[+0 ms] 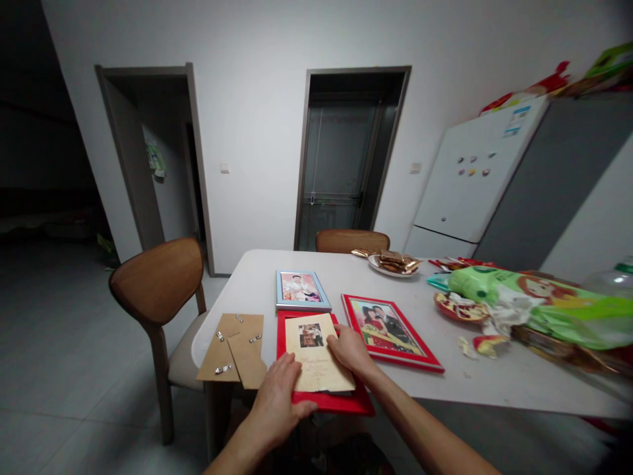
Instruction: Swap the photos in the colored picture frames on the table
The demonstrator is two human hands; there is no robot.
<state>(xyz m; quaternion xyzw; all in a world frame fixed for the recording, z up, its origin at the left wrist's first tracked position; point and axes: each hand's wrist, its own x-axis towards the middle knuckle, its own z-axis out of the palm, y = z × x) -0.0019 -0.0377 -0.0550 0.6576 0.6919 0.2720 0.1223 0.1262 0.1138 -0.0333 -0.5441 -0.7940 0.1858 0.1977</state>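
Note:
A cream printed card (pixel 316 369) with a small photo of people lies over a red picture frame (pixel 356 404) at the table's near edge. My left hand (pixel 281 399) rests on the left side of the card and frame, fingers stretched out and thumb apart. My right hand (pixel 352 351) has its fingers bent at the card's right edge, the thumb on its face. Its fingertips are partly hidden. Right of the card lies another red frame (pixel 395 330) with a couple's photo. Beyond it is a light blue frame (pixel 301 291), also holding a photo.
Brown backing boards (pixel 247 349) with metal clips lie at the left. A plate (pixel 380 267) of wrapped snacks stands at the back. A cut pomegranate (pixel 459 308), peel pieces and a green package (pixel 558 303) occupy the right. Wooden chairs (pixel 163 284) stand around the table (pixel 237 280).

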